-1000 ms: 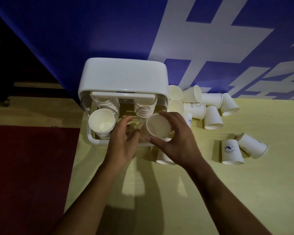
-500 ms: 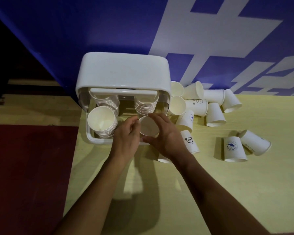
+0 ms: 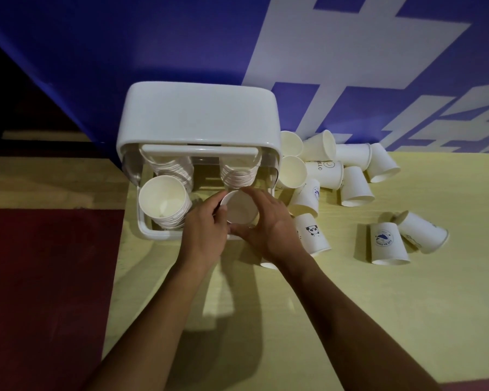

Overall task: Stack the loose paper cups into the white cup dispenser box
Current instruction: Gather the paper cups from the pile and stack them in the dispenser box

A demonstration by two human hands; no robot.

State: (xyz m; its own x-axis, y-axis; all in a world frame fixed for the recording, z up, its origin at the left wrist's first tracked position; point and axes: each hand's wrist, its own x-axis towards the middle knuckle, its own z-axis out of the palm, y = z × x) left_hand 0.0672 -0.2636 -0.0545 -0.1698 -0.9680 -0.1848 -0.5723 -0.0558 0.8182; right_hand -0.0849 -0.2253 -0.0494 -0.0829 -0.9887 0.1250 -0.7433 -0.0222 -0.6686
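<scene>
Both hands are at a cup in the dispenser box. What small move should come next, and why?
Probably press the paper cup down onto the right stack, then let go. The left hand and right hand both hold it by the rim, open mouth up, in line with that stack inside the white dispenser box.

Glossy smooth white plastic dispenser box (image 3: 198, 117), matt paper cups (image 3: 353, 187) beside it, on pale wood-grain tabletop (image 3: 350, 320).

lying cup (image 3: 326, 173): letters "ELLO" showed, the start hidden | cup with round blue logo (image 3: 386, 241): ring lettering too small to read | blue wall (image 3: 124, 52): big white characters cropped, unreadable
</scene>
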